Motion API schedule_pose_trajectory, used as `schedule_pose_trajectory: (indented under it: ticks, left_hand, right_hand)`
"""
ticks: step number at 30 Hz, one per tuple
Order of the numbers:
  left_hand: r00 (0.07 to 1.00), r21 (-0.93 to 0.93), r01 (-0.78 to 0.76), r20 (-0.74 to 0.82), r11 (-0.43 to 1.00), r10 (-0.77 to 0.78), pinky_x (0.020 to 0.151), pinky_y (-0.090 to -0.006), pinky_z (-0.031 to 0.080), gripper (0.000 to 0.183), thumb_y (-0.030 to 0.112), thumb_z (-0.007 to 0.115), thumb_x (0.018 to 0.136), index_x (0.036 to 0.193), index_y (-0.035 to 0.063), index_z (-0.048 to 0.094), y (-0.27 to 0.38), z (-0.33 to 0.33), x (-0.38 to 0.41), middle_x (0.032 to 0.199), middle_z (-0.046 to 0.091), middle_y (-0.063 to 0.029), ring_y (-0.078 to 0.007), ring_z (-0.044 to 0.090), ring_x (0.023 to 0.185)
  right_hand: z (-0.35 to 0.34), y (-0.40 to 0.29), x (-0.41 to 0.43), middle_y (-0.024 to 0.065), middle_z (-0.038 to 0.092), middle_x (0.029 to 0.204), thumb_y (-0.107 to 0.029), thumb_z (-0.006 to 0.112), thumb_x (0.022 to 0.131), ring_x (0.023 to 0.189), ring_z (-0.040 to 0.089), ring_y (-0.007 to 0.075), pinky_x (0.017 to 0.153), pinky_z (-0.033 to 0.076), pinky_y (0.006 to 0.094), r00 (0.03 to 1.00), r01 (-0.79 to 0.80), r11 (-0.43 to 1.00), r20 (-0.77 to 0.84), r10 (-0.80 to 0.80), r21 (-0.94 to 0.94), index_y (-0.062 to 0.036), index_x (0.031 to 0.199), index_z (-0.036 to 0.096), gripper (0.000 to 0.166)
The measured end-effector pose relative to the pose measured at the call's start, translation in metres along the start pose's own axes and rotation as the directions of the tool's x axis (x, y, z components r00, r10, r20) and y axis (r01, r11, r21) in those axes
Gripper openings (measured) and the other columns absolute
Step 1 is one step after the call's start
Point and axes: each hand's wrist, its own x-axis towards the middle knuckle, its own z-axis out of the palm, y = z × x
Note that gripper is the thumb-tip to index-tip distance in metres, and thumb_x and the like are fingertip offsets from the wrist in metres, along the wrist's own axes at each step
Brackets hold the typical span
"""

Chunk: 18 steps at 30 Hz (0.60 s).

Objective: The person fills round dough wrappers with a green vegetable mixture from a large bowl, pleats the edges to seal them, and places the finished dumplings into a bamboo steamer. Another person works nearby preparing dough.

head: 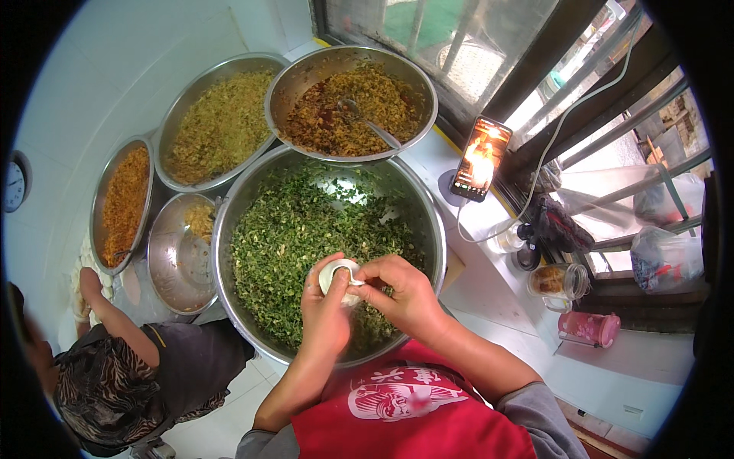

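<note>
My left hand (325, 318) cups a small round of white dough (328, 276) from below, its thumb resting in the middle. At the right edge of that dough, the thumb and forefinger of my right hand (401, 290) pinch a fold. Whether there is filling inside is hidden by my thumb. Both hands are over the near part of a large steel bowl (225, 287) of chopped green filling (287, 241).
Behind stand steel bowls of yellowish filling (221, 129) and brown filling (309, 115) with a spoon (375, 129). To the left are an orange-filled bowl (123, 206), a nearly emptied bowl (178, 269) and a co-worker (143, 356). A phone (481, 158) and glass jar (550, 281) are at right.
</note>
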Motion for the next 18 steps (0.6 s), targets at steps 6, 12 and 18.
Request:
schedule_pose_trajectory:
  ticks: [6,12,18]
  left_hand:
    - [0.995,0.059,-0.001,0.095,0.998,-0.005,0.087,-0.0319,0.055,0.037,0.002,0.062,0.095,0.132,0.0007,0.054,0.008,-0.006,0.0,0.115,0.065,-0.0121,-0.0185,0.064,0.102]
    - [0.98,0.298,-0.042,0.198,0.954,-0.018,0.097,-0.0363,0.052,0.042,0.009,0.055,0.096,0.135,-0.0026,0.051,0.025,-0.008,0.002,0.125,0.061,-0.0194,-0.0251,0.063,0.112]
    - [0.934,-0.155,-0.21,0.259,0.965,0.245,0.105,-0.044,0.048,0.052,0.04,0.039,0.108,0.136,-0.0022,0.048,0.031,0.003,-0.011,0.131,0.058,-0.023,-0.031,0.059,0.121]
  right_hand:
    - [0.001,0.0,-0.002,0.0111,0.068,0.097,-0.01,0.079,0.085,0.085,0.069,0.0182,0.075,0.056,0.031,0.994,-0.106,0.989,0.042,0.102,0.106,-0.0016,0.106,0.071,0.023]
    - [0.006,-0.006,-0.003,0.0091,0.07,0.098,-0.013,0.081,0.084,0.082,0.068,0.015,0.071,0.056,0.0279,0.998,-0.059,0.992,-0.022,0.061,0.114,-0.0031,0.108,0.072,0.028]
    - [-0.006,-0.046,0.003,0.0049,0.069,0.088,-0.006,0.077,0.088,0.079,0.066,0.0108,0.067,0.054,0.0247,0.932,-0.362,0.822,0.139,0.336,0.44,0.001,0.099,0.067,0.016]
